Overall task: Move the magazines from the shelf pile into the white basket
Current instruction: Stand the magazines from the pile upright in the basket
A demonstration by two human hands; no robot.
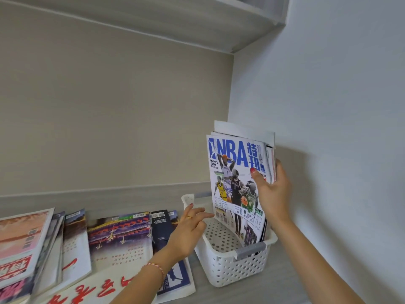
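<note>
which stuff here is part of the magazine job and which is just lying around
Job: NBA magazine upright in the basket, held by the right hand; shelf pile; left hand open by the basket.

Lying about: upper shelf, wall.

The front magazine [237, 185] standing in the white basket [232, 266] reads "NBA" in large blue letters beside blue Chinese characters, with "MVP VS DPOY" in small black print beneath. A green jersey on its cover reads "BOSTON". Other covers' print is illegible.
</note>
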